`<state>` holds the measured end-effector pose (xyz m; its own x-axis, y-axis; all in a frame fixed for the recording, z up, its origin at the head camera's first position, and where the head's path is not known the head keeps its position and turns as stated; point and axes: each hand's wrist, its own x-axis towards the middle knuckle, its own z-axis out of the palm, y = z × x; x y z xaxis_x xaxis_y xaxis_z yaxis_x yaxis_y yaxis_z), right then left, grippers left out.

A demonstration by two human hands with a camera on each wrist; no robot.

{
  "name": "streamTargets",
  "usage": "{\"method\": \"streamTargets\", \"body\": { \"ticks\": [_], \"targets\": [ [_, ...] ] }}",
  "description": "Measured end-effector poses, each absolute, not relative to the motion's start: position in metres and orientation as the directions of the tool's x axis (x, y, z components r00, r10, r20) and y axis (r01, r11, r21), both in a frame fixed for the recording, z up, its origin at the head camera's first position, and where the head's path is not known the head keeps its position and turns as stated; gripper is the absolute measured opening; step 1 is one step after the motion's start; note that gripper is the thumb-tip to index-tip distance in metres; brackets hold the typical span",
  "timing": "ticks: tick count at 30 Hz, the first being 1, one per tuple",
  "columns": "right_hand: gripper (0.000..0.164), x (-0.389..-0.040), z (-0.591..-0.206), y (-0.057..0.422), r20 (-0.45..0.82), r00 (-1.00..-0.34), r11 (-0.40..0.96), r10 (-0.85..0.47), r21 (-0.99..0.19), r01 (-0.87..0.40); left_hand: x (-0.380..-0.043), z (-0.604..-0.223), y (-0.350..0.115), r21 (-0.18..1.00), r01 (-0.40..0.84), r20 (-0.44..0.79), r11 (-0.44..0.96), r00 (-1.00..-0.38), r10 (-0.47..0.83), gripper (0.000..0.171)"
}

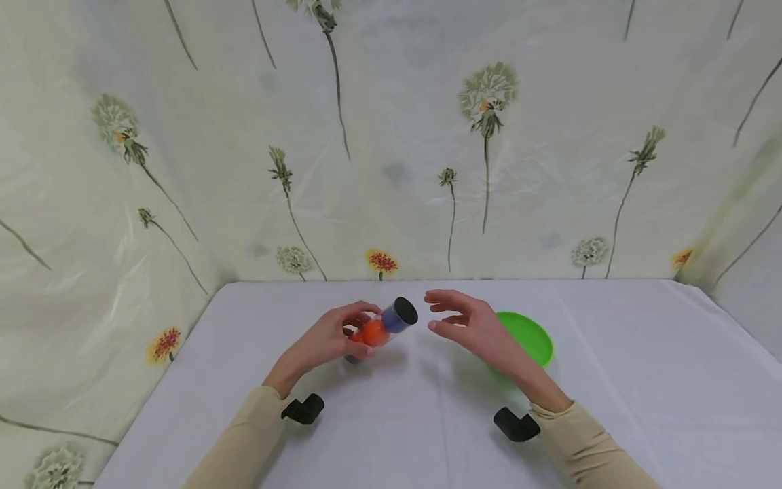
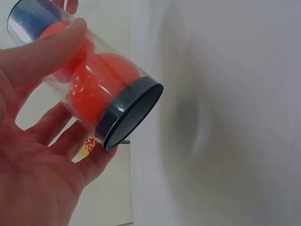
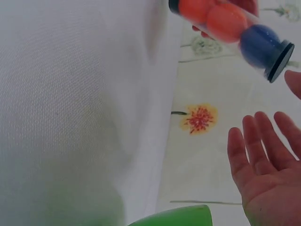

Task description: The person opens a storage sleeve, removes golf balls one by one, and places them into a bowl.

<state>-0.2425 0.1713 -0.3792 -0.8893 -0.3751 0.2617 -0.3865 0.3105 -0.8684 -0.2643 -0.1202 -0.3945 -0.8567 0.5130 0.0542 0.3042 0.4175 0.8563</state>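
A clear tube [image 1: 396, 318] with black caps contains two orange balls [image 2: 104, 84] and a blue ball [image 3: 259, 45]. My left hand [image 1: 332, 334] grips it around the orange end, thumb on one side and fingers on the other. The tube is tilted above the table, its blue end up and toward the right. My right hand [image 1: 473, 326] is just right of that end, apart from it, with fingers spread and nothing in them. Below and behind my right hand lies a green plate [image 1: 533, 336], partly hidden by the hand and forearm.
A white cloth covers the table [image 1: 391, 435]. Behind and at the sides hangs a curtain [image 1: 391, 136] printed with dandelions. Black wrist-worn pieces [image 1: 516, 426] jut inward from both sleeves.
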Motion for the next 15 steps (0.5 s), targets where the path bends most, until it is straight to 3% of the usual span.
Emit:
{"method": "streamTargets", "body": {
  "ticks": [15],
  "targets": [
    [0.050,-0.245,-0.377,0.157,0.256,-0.865,0.358,-0.432,-0.832,-0.425,-0.265,-0.389,-0.118,0.786,0.369,0.067,0.496,-0.848,0.525,0.054]
  ]
}}
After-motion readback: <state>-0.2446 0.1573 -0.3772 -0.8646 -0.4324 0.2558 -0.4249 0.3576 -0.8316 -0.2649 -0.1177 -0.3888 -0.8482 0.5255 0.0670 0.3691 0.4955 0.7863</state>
